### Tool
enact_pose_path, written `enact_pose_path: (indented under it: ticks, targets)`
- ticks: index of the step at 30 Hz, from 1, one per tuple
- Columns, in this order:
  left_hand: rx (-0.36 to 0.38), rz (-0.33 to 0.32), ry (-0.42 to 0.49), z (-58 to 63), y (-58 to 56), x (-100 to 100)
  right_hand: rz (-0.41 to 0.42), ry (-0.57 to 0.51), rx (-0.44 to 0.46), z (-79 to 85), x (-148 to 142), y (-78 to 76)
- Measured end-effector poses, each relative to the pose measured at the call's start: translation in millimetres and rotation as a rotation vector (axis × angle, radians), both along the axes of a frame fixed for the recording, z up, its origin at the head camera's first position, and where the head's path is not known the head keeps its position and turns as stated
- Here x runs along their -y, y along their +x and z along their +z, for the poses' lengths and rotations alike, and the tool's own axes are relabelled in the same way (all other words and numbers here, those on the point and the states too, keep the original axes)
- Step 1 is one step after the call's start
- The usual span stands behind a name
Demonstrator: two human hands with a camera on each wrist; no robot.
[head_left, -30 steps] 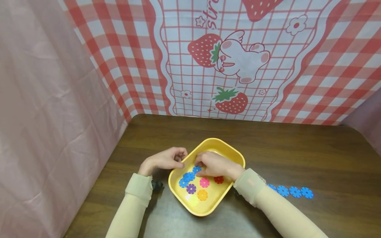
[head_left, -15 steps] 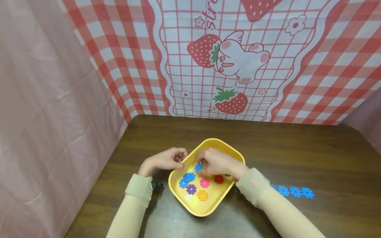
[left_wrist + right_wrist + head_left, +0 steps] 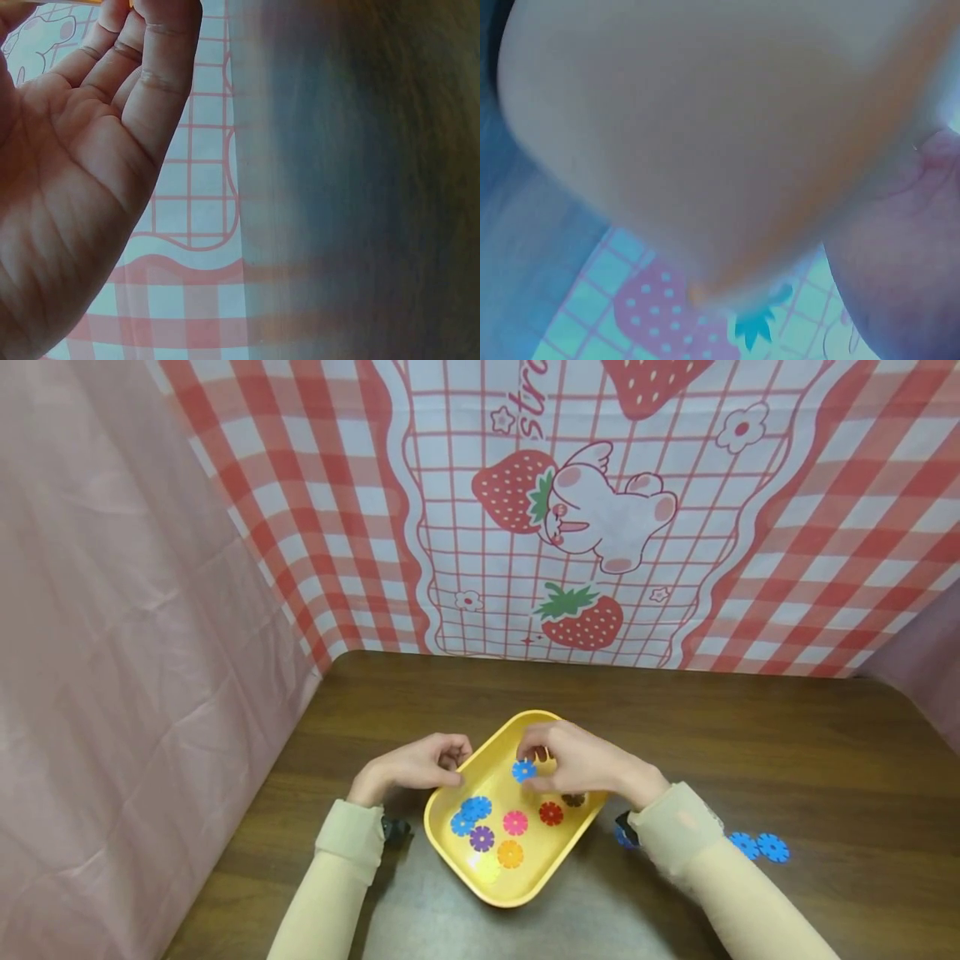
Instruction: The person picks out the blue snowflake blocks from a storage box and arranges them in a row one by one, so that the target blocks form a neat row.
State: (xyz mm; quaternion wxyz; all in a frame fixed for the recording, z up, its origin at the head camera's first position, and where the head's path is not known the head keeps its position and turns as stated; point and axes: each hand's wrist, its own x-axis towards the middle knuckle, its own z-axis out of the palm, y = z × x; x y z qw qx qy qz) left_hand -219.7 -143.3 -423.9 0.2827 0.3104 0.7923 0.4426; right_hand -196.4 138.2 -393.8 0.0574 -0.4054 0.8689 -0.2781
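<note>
My right hand (image 3: pixel 585 764) pinches a blue notched plastic disc (image 3: pixel 523 771) between thumb and fingers, above the yellow tray (image 3: pixel 510 895). At the tray's left rim, my left hand (image 3: pixel 420 762) holds the edge with bent fingers and thumb. In the left wrist view, the fingers of the left hand (image 3: pixel 90 142) reach up to a strip of the yellow rim. Inside the tray lie overlapping blue discs (image 3: pixel 472 812), a purple disc (image 3: pixel 482 838), a pink disc (image 3: pixel 515 822), a red disc (image 3: pixel 551 813), an orange disc (image 3: pixel 511 854), a pale yellow disc (image 3: pixel 488 867) and a dark disc (image 3: pixel 573 799).
Blue discs (image 3: pixel 772 847) lie in a row on the brown wooden table (image 3: pixel 825 760) at right, partly behind the right sleeve (image 3: pixel 682 827). A strawberry-print cloth (image 3: pixel 592 618) hangs behind the table, and a pink curtain (image 3: pixel 150 652) at left.
The right hand has lifted the blue disc from the tray floor and moved right and up with it, uncovering the dark disc. The left hand stays at the rim.
</note>
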Motion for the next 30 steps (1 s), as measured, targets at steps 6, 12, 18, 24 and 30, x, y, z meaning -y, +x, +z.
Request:
enact_pose_path:
  ticks: [6,12,18,24,30]
  targets:
    - [-0.013,-0.008,-0.003,0.2,0.3,-0.9,-0.004,-0.053,-0.021,7.2,-28.4,4.5]
    - [-0.029,-0.005,-0.012,0.0,0.6,-0.6,-0.040,-0.074,-0.069,7.9,-53.3,8.7]
    - [-0.027,-0.004,-0.005,-1.5,0.5,0.6,-0.080,-0.081,-0.085,6.5,-71.4,14.0]
    - [-0.018,-0.007,-0.001,-2.4,0.3,0.7,-0.110,-0.113,-0.109,7.9,-92.5,25.2]
    - [-0.021,-0.006,-0.005,-2.4,0.0,0.5,-0.160,-0.104,-0.177,6.8,-120.2,34.9]
